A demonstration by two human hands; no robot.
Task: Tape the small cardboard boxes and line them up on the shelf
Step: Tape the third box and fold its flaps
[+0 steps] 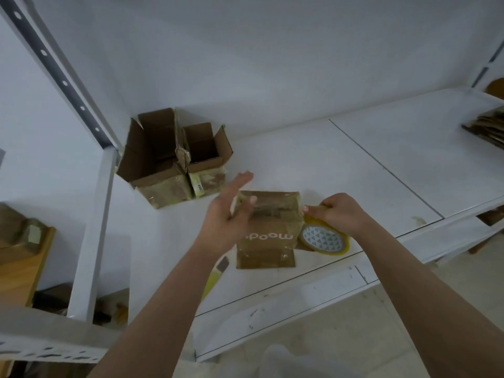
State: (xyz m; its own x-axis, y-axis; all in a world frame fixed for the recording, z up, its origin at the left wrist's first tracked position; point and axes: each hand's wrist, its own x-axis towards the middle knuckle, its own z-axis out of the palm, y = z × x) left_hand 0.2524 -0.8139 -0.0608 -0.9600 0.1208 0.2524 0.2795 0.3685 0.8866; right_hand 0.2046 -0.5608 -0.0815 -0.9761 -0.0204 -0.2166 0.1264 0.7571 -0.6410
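Two open boxes stand side by side, touching, at the back left of the shelf, close to the white upright post. Their flaps stand up. The larger, left one shows only bare cardboard inside; the smaller, right one is also brown inside, and you cannot tell whether anything lies at the bottom of either. Both have glossy tape on their front faces.

Nearer to you, a closed box sits near the shelf's front edge, wrapped in clear tape, with the white word "mood." printed upside down on the face toward you.

Your left hand is held flat with the fingers straight, its thumb lying on the box's top left corner. Your right hand pinches the free end of the tape at the box's top right corner and grips nothing else that shows. The tape roll lies just beside the box on its right, touching it, under your right wrist; its core has a pattern of blue-grey triangles.

A yellow cutter lies at the shelf's front, partly hidden by your left forearm.

The shelf is white, with a thin seam running across it and a stain near its front right. The wall behind is white. At the far right edge lies a stack of flattened cardboard. On the left, beyond the post, is a wooden board with something brown on it, too blurred to name. Below is a pale floor.
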